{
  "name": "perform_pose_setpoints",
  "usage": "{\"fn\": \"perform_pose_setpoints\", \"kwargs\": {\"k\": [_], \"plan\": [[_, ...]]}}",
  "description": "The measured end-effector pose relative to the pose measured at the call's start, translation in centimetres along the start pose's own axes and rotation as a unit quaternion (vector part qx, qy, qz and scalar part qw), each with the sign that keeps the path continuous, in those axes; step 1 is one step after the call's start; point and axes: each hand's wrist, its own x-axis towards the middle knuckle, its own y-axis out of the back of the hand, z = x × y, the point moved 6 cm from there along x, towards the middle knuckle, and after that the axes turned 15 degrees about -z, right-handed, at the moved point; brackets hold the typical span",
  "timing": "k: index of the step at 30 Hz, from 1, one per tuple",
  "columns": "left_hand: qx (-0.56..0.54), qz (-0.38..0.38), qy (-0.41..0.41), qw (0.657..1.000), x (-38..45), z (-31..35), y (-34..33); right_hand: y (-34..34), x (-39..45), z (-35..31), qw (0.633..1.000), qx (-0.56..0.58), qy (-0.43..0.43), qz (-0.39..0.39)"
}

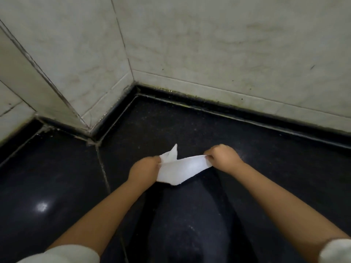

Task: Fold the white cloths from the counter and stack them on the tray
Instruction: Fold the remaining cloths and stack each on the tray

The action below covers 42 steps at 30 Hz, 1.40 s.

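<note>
Over the dark worktop (190, 126), I hold a white cloth (182, 170) stretched between both hands, just in front of the tiled corner (131, 76). My left hand (144, 168) pinches the near-left edge, its grip closed on the fabric; my right hand (224, 155) pinches the opposite corner with curled fingers, grip tight on the cloth. The pull keeps the sheet taut and flat, likely so its edges line up for a fold. One loose corner pokes up toward the wall. No tray shows from here.
</note>
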Motion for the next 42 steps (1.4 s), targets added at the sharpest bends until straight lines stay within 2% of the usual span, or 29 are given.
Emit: {"fn": "perform_pose_setpoints", "kwargs": {"k": [3, 7, 9, 11, 14, 17, 19, 21, 23, 25, 27, 29, 32, 34, 36, 38, 42], "plan": [[-0.065, 0.113, -0.046, 0.990, -1.8, 3.5, 4.8, 4.5, -4.3, 2.8, 0.993, 0.002, -0.002, 0.115], [-0.119, 0.266, -0.128, 0.948, -4.8, 10.2, 10.3, 11.4, -12.5, 6.2, 0.939, 0.051, -0.001, 0.341], [-0.132, 0.310, -0.149, 0.930, -6.1, 13.1, 11.3, 12.8, -16.7, 7.4, 0.912, 0.043, -0.005, 0.407], [-0.133, 0.329, -0.183, 0.917, -7.3, 15.4, 10.6, 12.4, -20.5, 8.3, 0.899, 0.027, 0.010, 0.436], [-0.100, 0.276, -0.238, 0.926, -8.0, 17.5, 6.4, 8.1, -24.2, 9.8, 0.923, -0.006, 0.026, 0.385], [-0.037, 0.119, -0.284, 0.951, -7.4, 18.0, -0.1, 1.4, -25.8, 11.4, 0.979, 0.011, -0.003, 0.201], [0.007, -0.021, -0.289, 0.957, -6.8, 18.0, -4.7, -3.6, -26.2, 12.1, 0.998, 0.031, -0.019, 0.055], [0.037, -0.173, -0.252, 0.951, -6.7, 18.0, -8.9, -8.0, -26.9, 12.1, 0.994, 0.078, -0.026, -0.070], [0.087, -0.294, -0.221, 0.926, -6.9, 18.2, -12.2, -11.4, -27.5, 11.7, 0.976, 0.131, -0.028, -0.171], [0.137, -0.383, -0.202, 0.891, -7.4, 18.7, -14.2, -13.5, -28.1, 11.5, 0.950, 0.177, -0.034, -0.254], [0.150, -0.430, -0.177, 0.873, -7.5, 19.0, -15.1, -14.0, -28.5, 11.7, 0.933, 0.209, -0.032, -0.291], [0.139, -0.400, -0.169, 0.890, -6.7, 19.5, -14.8, -13.6, -28.1, 12.4, 0.939, 0.221, -0.042, -0.261], [0.105, -0.246, -0.171, 0.948, -4.4, 20.4, -13.0, -12.0, -26.9, 14.7, 0.963, 0.223, -0.090, -0.121], [0.082, -0.169, -0.158, 0.969, -3.1, 20.7, -12.2, -11.2, -26.2, 15.9, 0.966, 0.227, -0.120, -0.030], [0.074, -0.115, -0.144, 0.980, -2.2, 20.9, -11.8, -11.0, -25.6, 17.0, 0.958, 0.239, -0.151, 0.037], [0.095, -0.077, -0.147, 0.982, -1.4, 21.2, -12.0, -11.5, -25.0, 17.8, 0.949, 0.249, -0.178, 0.071], [0.157, -0.072, -0.150, 0.973, -0.2, 21.2, -13.7, -13.1, -24.2, 18.4, 0.951, 0.220, -0.199, 0.092]]}}
